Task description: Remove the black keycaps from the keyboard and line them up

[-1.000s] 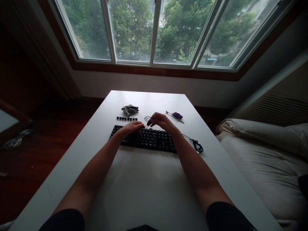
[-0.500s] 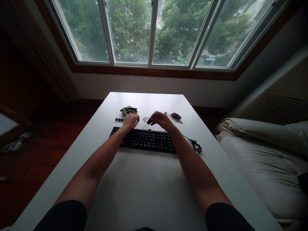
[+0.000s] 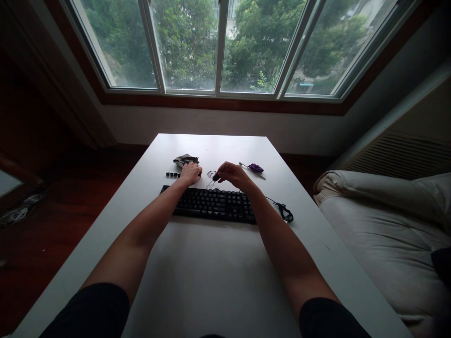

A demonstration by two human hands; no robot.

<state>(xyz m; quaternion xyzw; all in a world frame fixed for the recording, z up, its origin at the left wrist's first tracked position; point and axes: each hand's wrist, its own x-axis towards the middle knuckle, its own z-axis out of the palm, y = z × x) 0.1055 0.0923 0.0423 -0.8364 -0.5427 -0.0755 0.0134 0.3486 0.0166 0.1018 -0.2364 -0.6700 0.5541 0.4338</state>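
1. Partly done, I judge: several loose caps (image 3: 172, 174) stand in a row off the keyboard (image 3: 213, 205), between it and the far edge of the desk (image 3: 211, 267). Four or so show; the left hand (image 3: 191, 172) hides others.
2. Most keys seem still on the keyboard, which lies across the desk, closer to the far edge than the near one. Which spots are bare is too small to tell.
3. The left hand is bent over the row's right end, its fingers close together at a dark cap (image 3: 200, 174). Whether they grip it or have just let it go, I cannot tell.
4. The right hand (image 3: 224, 172) is closed in a pinch on a dark-handled tool (image 3: 216, 178), thin wires pointing down by the keyboard's far side.
5. A grey cloth (image 3: 185, 160) lies behind the row, towards the far-left corner; a purple thing (image 3: 255, 168) lies towards the far-right one.
6. One second ago the left hand was at the keyboard's far side by the wires; now it is at the row. The right hand has barely moved.
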